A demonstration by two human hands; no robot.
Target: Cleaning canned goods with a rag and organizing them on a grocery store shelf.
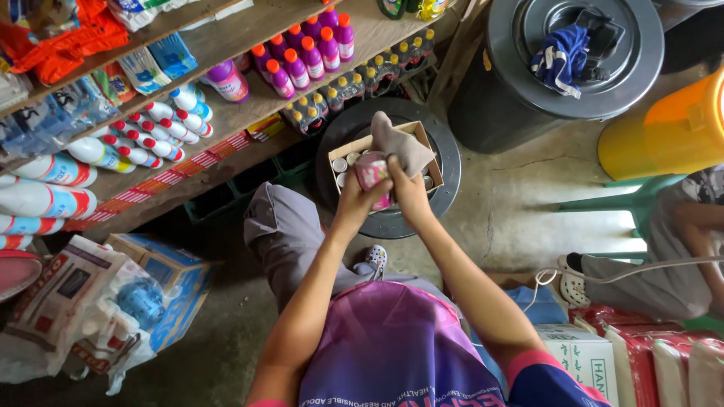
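My left hand (353, 202) holds a small pink can (372, 172) from the left side. My right hand (408, 183) presses a grey cloth (400, 143) against the can's right side and top. Both hands are above an open cardboard box (348, 148) that holds several more cans. The box rests on the lid of a dark round bin (445, 162) on the floor in front of my knee.
Wooden shelves (226, 45) at left carry purple bottles (305, 56), white bottles with red caps (154, 132) and small dark bottles. A large grey lidded drum (528, 83) and an orange container (671, 128) stand at right. Another person's legs (648, 271) sit by a green chair. Boxes and bags surround me.
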